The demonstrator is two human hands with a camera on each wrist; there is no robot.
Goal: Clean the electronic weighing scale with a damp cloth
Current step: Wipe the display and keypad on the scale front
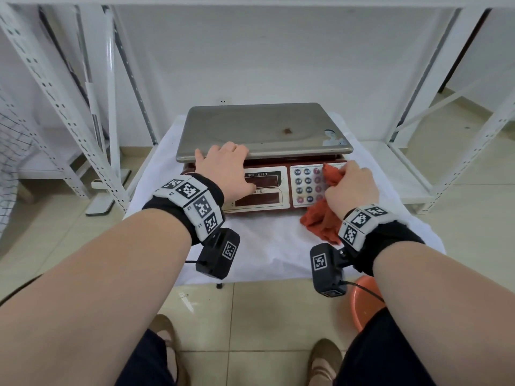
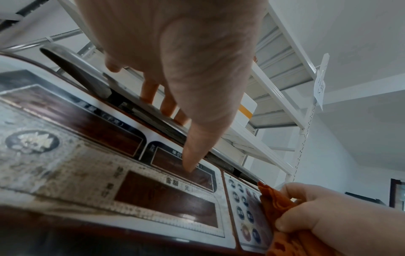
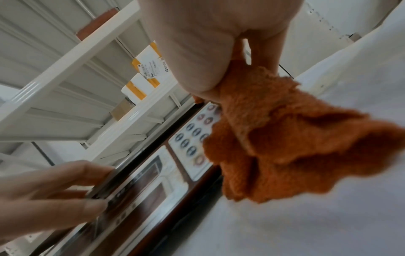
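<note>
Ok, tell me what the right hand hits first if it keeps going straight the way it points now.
Most likely the front edge of the steel weighing pan. The right hand, gripping the orange cloth, points away from the person over the keypad, and the pan's rim lies just beyond. Depth is unclear, so the hand may pass under it.

storeroom: white slotted steel shelving (image 1: 69, 126), parcels (image 3: 145, 76), tiled floor (image 1: 278, 316).

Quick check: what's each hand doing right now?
Left hand: open, fingers on the scale pan's front edge, thumb on the display panel.
Right hand: closed grip on the orange cloth, over the keypad.
</note>
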